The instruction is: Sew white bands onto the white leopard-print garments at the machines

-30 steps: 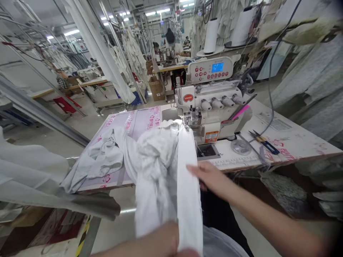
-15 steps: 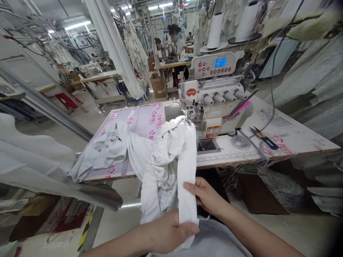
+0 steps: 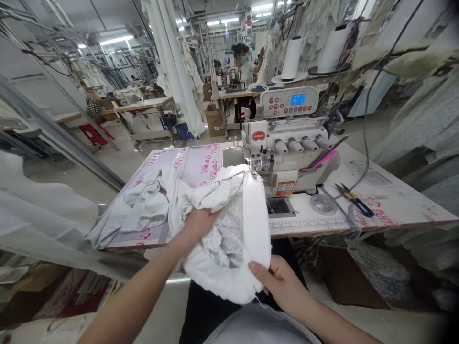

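White garment bunched between both hands, its far end running up to the presser foot of the overlock machine. Left hand on top, fingers buried in the folds, grip can't tell. Right hand below, fingers curled under the cloth's lower edge, thumb on it, gripping. Thread snips on the table, well right of the fingers.
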### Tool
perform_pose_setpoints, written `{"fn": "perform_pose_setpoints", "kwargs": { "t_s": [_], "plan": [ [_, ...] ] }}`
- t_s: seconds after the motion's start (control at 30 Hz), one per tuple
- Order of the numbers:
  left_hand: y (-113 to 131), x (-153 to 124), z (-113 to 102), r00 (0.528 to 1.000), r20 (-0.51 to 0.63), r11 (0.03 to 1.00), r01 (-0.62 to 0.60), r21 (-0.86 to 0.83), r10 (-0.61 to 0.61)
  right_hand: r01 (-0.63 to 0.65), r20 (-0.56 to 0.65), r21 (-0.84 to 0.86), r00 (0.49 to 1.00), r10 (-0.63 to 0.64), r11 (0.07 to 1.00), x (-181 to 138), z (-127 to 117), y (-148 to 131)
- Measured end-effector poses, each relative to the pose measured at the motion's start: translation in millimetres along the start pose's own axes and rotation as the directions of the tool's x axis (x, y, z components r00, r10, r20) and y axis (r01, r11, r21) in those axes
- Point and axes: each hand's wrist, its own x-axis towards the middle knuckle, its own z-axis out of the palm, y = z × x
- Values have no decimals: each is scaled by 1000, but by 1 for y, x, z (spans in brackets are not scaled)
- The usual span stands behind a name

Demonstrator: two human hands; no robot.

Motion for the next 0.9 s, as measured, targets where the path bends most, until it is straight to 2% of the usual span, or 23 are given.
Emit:
{"fn": "perform_pose_setpoints", "kwargs": {
  "t_s": [0.07,0.13,0.23,0.37,0.57,0.67,0.8,0.83,0.9],
  "plan": [
    [-1,2,-17,996,63,994,68,-83,-63,-3,0,-12,1000,3,1000,2,0,-1],
    [1,5,-33,995,57,989,93,-112,-87,-20,-8,-5,1000,20,1000,4,-1,0],
    [7,18,-44,997,-23,995,79,-55,-80,-36,-55,-31,998,35,999,12,-6,2],
    [15,43,-44,987,-139,997,73,-18,-75,-10,-108,-90,994,0,996,33,-18,-4],
    [21,80,-47,963,-264,999,-51,-6,47,12,-127,-90,992,-24,996,65,-36,-13],
    [26,102,-50,940,-318,992,-122,20,122,1,-131,-39,991,-7,999,82,-46,-13],
    [38,135,-56,926,-331,984,-174,46,179,-2,-174,-10,985,0,1000,105,-58,-18],
    [44,137,-57,919,-342,980,-183,73,197,-6,-191,-12,982,4,1000,109,-60,-21],
    [56,126,-54,872,-415,964,-212,159,260,-24,-222,-17,975,19,1000,115,-61,-27]
  ]
}}
